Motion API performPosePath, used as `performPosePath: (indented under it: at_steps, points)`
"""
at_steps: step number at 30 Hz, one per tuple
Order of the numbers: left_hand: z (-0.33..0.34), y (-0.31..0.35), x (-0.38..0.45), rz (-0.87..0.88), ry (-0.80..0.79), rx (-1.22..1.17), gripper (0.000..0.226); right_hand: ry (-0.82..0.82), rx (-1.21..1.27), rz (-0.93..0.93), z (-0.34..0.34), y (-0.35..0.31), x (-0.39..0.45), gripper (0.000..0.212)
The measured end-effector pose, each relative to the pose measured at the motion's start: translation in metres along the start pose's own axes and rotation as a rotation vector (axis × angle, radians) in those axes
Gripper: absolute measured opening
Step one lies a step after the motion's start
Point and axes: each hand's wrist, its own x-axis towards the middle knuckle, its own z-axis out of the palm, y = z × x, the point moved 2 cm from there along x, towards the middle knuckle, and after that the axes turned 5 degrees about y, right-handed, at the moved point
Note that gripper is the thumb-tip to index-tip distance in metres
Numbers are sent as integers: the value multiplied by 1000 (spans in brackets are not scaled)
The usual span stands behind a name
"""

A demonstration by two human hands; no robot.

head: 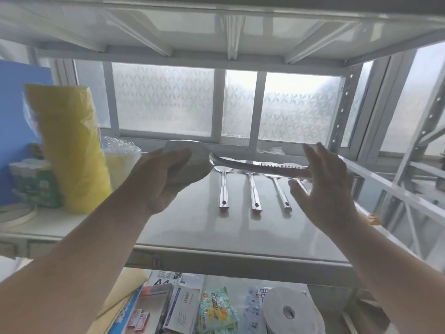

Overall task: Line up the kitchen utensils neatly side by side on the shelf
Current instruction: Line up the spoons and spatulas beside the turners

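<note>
A steel ladle (252, 165) hangs crosswise above the grey shelf (204, 232). My left hand (161, 179) cups its round bowl from the side. Its long handle runs right to my right hand (322, 186), whose fingers are straight, with the handle's end against the palm. Below the ladle three steel utensils lie side by side on the shelf, handles toward me: one on the left (224, 189), one in the middle (254, 191) and one on the right (280, 191). A fourth utensil (302, 185) is mostly hidden behind my right hand.
On the left of the shelf stand a tall yellow bag (72, 150), a stack of plastic cups (122, 157), bottles (33, 182) and a tape roll (14, 215). The upper shelf (216, 32) is close overhead. The lower shelf holds a paper roll (289, 312) and packets (216, 309).
</note>
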Motion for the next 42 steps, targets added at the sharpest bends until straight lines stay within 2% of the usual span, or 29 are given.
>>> performPosePath:
  at_steps: [4, 7, 9, 10, 12, 17, 19, 23, 26, 29, 32, 37, 40, 42]
  points:
    - [0, -3, 1, -49, -2, -46, 42, -3, 2, -88, -3, 17, -6, 38]
    - [-13, 3, 12, -108, 14, -247, 38, -101, 19, -120, -7, 5, -16, 32]
    - [-20, 8, 18, -126, -82, -320, 69, -230, 76, -84, -6, -9, -22, 22]
    - [-20, 10, 22, -125, -124, -309, 76, -311, 139, -56, -4, -19, -25, 14]
    - [-12, 12, 28, -77, -169, -143, 73, -436, 306, 9, -4, -43, -26, 9]
    - [4, -1, 36, 5, -263, 398, 45, -672, 735, 244, -6, -127, -39, 31]
    - [0, -10, 38, 20, -283, 552, 45, -734, 864, 369, 1, -153, -46, 35]
    - [-23, -31, 49, 17, -134, 786, 48, -816, 931, 458, 21, -183, -53, 30]
    - [-37, -44, 50, -62, -55, 830, 30, -864, 912, 481, 30, -194, -56, 19]
    - [-45, -53, 56, -108, -48, 993, 18, -829, 754, 395, 37, -201, -57, 23]
    - [-44, -55, 63, -71, -36, 1169, 25, -760, 666, 272, 38, -204, -53, 33]
    - [-35, -55, 79, 1, -119, 1486, 21, -766, 561, 80, 39, -210, -56, 31]
    - [-36, -62, 90, 40, -130, 1583, 19, -755, 501, -18, 46, -207, -53, 29]
    - [-36, -66, 94, 68, -118, 1604, 20, -728, 458, -138, 50, -205, -50, 20]
